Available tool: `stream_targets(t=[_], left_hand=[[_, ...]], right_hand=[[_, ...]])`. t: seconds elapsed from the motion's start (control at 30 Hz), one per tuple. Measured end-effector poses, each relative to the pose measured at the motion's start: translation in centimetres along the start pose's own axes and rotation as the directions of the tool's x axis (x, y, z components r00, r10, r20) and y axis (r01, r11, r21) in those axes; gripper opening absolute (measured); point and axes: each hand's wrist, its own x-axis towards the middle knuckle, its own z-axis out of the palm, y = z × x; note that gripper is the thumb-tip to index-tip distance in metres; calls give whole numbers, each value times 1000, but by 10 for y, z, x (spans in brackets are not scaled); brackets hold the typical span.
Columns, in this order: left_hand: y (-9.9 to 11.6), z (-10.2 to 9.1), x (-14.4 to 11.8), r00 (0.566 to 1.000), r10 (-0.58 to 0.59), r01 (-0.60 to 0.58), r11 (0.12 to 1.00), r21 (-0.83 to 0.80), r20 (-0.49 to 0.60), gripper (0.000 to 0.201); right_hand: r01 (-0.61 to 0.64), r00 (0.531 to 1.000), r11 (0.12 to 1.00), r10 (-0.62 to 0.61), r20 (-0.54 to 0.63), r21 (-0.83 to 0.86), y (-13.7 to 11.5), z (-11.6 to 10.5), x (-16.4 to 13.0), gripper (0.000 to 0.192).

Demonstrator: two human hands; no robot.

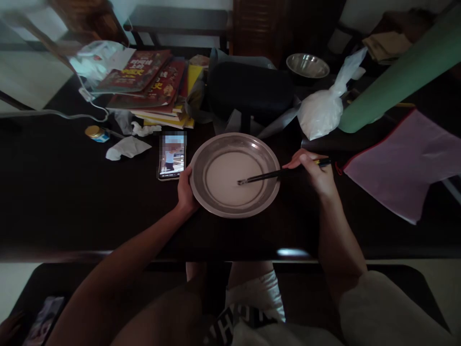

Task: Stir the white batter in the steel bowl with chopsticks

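A round metal basin [235, 209] stands on the dark table in front of me, with a whitish, milky liquid [226, 173] in its bottom. My left hand [186, 192] grips the basin's left rim, its fingers mostly hidden behind the side. In my right hand [314, 172] is a pair of black chopsticks [268, 176], held over the right rim. Their tips dip into the white liquid near the middle of the basin. Just left of the basin lies a phone [172, 161] with a lit screen.
Stacked books [144, 86], a black case [250, 91] and a tied bag of white powder [320, 113] line the back. An empty steel bowl [308, 66] sits behind. A pinkish bag [399, 163] and a green cylinder [392, 72] are rightward; tissue [129, 148] and a small jar [97, 134] leftward.
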Motion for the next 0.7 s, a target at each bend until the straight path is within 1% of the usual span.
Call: stream_targets(t=[0.07,0.13,0.17,0.27,0.3,0.33,0.43,0.47,0.5,0.6,0.63,0.7], left_hand=[[-1,-1,0,1000,1,-1,1000,11,6,23],[-2,-2,1,999,26,-27,999,32,19,23],[-2,-3,2,999,39,-40,998,40,28,23],[-4,-5,3,997,42,-45,998,53,57,26],[-4,-5,3,997,35,-39,998,55,63,26],[-4,-5,3,997,29,-33,998,57,66,27],[-3,-5,3,998,30,-34,998,62,53,27],[-3,-4,3,998,37,-40,997,62,47,27],[-3,-4,2,998,45,-48,997,60,45,26],[-3,-4,2,997,58,-61,997,52,54,26],[-3,-3,2,997,52,-55,997,49,56,26],[-2,-3,1,999,29,-31,999,43,43,25]], right_hand=[[-14,998,1000,13,68,17,0,1,0,32],[-23,991,1000,22,132,3,0,1,0,30],[-21,992,1000,22,127,-10,0,2,0,29],[-13,1000,1000,14,15,-26,0,1,0,29],[-18,1000,1000,18,-4,-17,0,0,0,31],[-23,1000,1000,23,4,-5,0,0,-1,33],[-34,993,999,33,116,10,-1,1,-1,33],[-30,991,1000,29,131,1,-1,1,-1,32],[-24,993,1000,25,119,-10,-1,1,-1,30],[-26,1000,1000,26,8,-16,-1,0,-1,30],[-33,999,999,33,-3,-9,0,0,-1,31],[-42,998,999,42,43,-2,0,0,-1,33]])
